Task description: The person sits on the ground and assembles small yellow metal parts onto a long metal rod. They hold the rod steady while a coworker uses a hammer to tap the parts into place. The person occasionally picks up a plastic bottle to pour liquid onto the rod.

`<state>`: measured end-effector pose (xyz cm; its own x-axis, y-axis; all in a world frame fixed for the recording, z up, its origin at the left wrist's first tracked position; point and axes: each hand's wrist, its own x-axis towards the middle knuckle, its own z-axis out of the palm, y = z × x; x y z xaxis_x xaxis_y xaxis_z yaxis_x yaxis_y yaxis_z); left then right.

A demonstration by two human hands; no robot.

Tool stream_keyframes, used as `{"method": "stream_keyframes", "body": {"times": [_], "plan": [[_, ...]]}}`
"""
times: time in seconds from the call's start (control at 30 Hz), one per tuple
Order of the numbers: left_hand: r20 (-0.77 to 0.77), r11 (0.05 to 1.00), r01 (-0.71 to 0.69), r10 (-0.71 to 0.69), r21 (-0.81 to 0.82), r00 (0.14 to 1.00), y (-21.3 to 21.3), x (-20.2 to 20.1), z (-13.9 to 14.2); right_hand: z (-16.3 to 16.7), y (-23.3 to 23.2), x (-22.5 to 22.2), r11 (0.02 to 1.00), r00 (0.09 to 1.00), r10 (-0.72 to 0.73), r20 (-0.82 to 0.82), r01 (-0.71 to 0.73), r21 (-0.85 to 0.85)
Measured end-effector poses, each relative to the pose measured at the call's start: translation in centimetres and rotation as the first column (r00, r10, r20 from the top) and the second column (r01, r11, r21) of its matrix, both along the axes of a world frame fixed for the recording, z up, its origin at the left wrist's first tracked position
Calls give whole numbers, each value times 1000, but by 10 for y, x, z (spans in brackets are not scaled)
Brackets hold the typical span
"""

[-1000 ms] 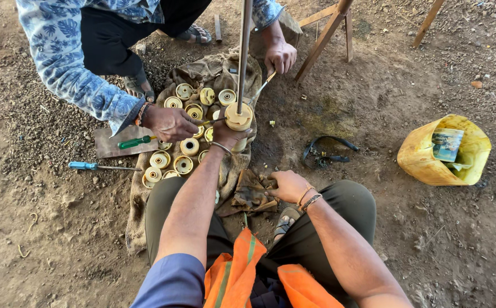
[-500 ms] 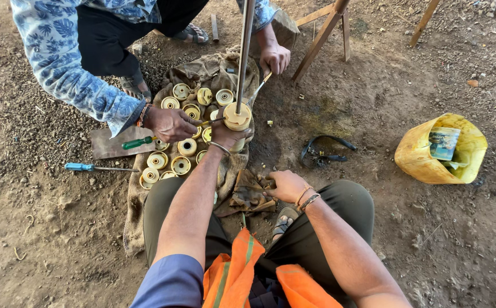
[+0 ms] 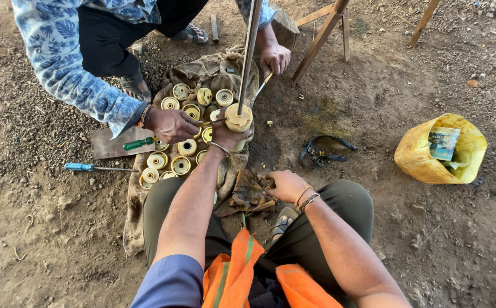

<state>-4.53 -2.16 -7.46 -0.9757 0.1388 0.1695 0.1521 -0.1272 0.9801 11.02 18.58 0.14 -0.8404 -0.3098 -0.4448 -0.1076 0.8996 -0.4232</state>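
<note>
My left hand (image 3: 229, 136) reaches forward and grips a round yellow disc part (image 3: 239, 117) threaded on an upright metal rod (image 3: 249, 51). Lower down, my right hand (image 3: 285, 185) rests closed on a dirty rag (image 3: 250, 193) by my knee. A person in a blue patterned shirt crouches opposite; one of their hands (image 3: 171, 125) holds a green-handled screwdriver (image 3: 139, 143), the other (image 3: 274, 58) holds a thin tool against the disc. Several yellow round parts (image 3: 180, 149) lie on a sackcloth (image 3: 202, 73) under the rod.
A blue-handled screwdriver (image 3: 93, 167) lies on the dirt at left beside a flat metal plate (image 3: 113, 145). At right sits a cut yellow container (image 3: 441, 149) with a packet inside. A black strap (image 3: 322, 149) lies between. Wooden stand legs (image 3: 320, 39) rise behind.
The view has shifted slightly. Both my hands and the other person's hands stay in nearly the same places around the disc on the rod.
</note>
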Motion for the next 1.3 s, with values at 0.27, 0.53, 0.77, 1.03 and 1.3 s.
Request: {"method": "stream_keyframes", "body": {"times": [0.27, 0.53, 0.77, 1.03, 1.3], "plan": [[-1, 993, -49, 49, -106, 999, -2, -1, 0, -3, 1, 1, 1000, 1000, -2, -7, 2, 15], [25, 960, -88, 98, -264, 995, -4, -1, 1, -2, 0, 1, 999, 999, -27, 36, 26, 29], [-58, 984, -96, 88, -150, 994, -10, -7, 8, -5, 2, 1, 1000, 1000, 10, -1, -10, 23], [-90, 951, -168, 149, -258, 985, -11, -9, 6, -2, 2, 0, 1000, 999, -15, 33, 14, 24], [4, 921, -141, 153, -364, 988, -11, -12, 6, 1, 1, 1, 1000, 1000, 2, 28, -2, 20]]}}
